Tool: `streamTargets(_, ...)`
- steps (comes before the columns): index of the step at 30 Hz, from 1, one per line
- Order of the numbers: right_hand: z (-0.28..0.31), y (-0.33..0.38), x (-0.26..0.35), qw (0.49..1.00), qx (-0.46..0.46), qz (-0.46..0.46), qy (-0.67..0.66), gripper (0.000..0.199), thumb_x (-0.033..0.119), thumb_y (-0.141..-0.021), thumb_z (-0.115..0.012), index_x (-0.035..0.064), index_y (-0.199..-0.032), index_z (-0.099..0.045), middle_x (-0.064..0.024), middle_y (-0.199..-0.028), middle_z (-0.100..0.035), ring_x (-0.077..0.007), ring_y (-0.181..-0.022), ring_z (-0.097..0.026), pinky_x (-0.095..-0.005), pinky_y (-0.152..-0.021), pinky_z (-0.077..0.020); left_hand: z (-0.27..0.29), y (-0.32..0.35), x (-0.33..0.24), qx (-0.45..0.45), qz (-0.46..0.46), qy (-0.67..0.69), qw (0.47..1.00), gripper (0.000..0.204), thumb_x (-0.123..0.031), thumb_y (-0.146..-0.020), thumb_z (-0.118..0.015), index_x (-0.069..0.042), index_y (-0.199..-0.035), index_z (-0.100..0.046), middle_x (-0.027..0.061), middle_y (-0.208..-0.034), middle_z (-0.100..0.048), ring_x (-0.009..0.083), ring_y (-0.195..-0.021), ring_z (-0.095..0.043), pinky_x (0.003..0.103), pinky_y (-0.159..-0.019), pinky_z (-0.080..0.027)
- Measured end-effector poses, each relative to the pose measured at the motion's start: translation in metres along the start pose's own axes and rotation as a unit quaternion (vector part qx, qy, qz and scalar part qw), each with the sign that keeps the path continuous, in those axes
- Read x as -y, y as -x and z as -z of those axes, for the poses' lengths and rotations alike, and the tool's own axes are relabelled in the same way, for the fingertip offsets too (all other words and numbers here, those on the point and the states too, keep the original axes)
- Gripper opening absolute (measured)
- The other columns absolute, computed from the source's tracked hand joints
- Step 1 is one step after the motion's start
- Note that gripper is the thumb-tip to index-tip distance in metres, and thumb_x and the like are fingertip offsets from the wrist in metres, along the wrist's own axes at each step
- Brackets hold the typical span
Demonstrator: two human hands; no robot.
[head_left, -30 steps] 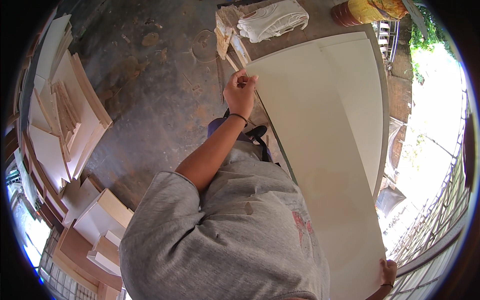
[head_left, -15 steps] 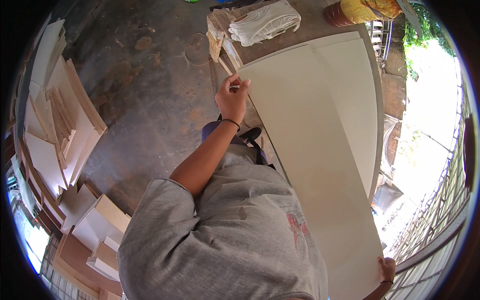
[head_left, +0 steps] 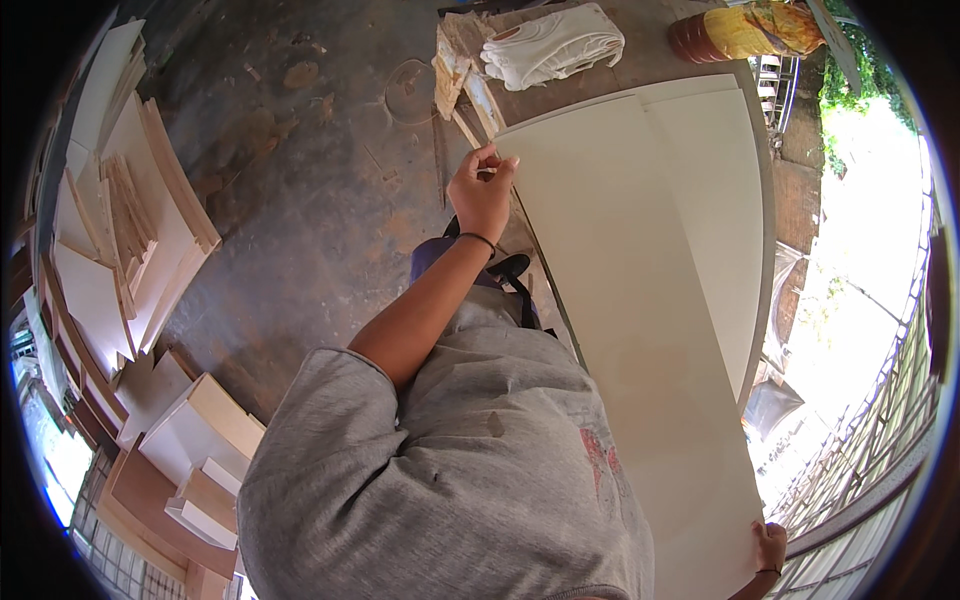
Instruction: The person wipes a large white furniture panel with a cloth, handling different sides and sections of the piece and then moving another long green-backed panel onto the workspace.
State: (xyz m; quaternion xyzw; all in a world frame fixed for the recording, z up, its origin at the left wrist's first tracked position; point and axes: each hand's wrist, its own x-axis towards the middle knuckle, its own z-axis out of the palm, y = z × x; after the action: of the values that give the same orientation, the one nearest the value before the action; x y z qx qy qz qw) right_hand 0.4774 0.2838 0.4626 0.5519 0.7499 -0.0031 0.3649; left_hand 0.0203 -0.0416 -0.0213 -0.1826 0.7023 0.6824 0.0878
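Note:
A long off-white board [head_left: 640, 320] runs from the far middle down the right side of my body. My left hand [head_left: 482, 192], a dark band at its wrist, is closed at the board's far left corner, with thumb and fingers at the edge. At the near right end, my right hand [head_left: 769, 548] grips the opposite edge; part of its fingers is hidden. Beneath the long board, a wider pale sheet [head_left: 722, 200] shows on the right.
White folded cloth [head_left: 552, 45] lies beyond the boards, beside wooden pieces [head_left: 455, 65]. A yellow and brown container [head_left: 750, 35] stands at the far right. Cut panels [head_left: 165, 240] lean at the left, with box-like wooden parts [head_left: 205, 430] nearer me. Metal grating [head_left: 860, 480] lines the right.
The view has shifted slightly, so the floor and far objects sit a little further right. Both hands keep their places on the long board.

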Motion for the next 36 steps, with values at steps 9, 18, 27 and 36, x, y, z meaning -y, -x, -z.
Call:
streamTargets(9,-0.002,-0.002,-0.016,1.0,-0.008,-0.014,-0.009,0.044,0.025,-0.076,-0.07,-0.0034,-0.058,-0.041,-0.0042,-0.052,-0.035,-0.0155,-0.052,-0.031,-0.0366,-0.048,-0.0285,-0.001,0.0,-0.003,0.002,0.01,0.001,1.0,0.032,-0.011,-0.075,-0.072,0.003,-0.102,-0.063,0.0042,-0.077,-0.062,0.0079,-0.061,-0.055,0.023,-0.056,-0.046)
streamTargets(18,0.001,0.001,0.0,1.0,0.001,-0.01,-0.027,0.042,0.02,-0.077,-0.068,0.001,-0.054,-0.038,0.0004,-0.051,-0.031,-0.0107,-0.051,-0.027,-0.0332,-0.045,-0.0241,0.0,-0.001,-0.005,0.009,0.022,0.017,1.0,0.033,-0.009,-0.076,-0.071,0.004,-0.103,-0.06,0.0042,-0.078,-0.061,0.0094,-0.06,-0.059,0.022,-0.054,-0.047)
streamTargets(27,0.001,-0.007,-0.022,1.0,0.009,-0.011,-0.004,0.045,0.021,-0.078,-0.069,0.003,-0.052,-0.037,0.0024,-0.05,-0.031,-0.0093,-0.05,-0.027,-0.0314,-0.044,-0.0235,0.0,-0.003,-0.001,0.004,-0.011,-0.029,1.0,0.032,-0.009,-0.076,-0.072,0.005,-0.101,-0.06,0.0044,-0.078,-0.06,0.0102,-0.062,-0.06,0.023,-0.055,-0.048)
streamTargets(36,0.002,-0.001,-0.011,0.998,0.012,-0.027,-0.047,0.042,0.019,-0.078,-0.069,0.0024,-0.055,-0.039,0.0022,-0.051,-0.033,-0.0097,-0.05,-0.028,-0.0316,-0.045,-0.0258,-0.002,-0.005,0.002,-0.017,0.004,-0.024,1.0,0.029,-0.014,-0.071,-0.072,0.001,-0.095,-0.064,0.0062,-0.074,-0.065,0.0138,-0.064,-0.061,0.028,-0.06,-0.049)
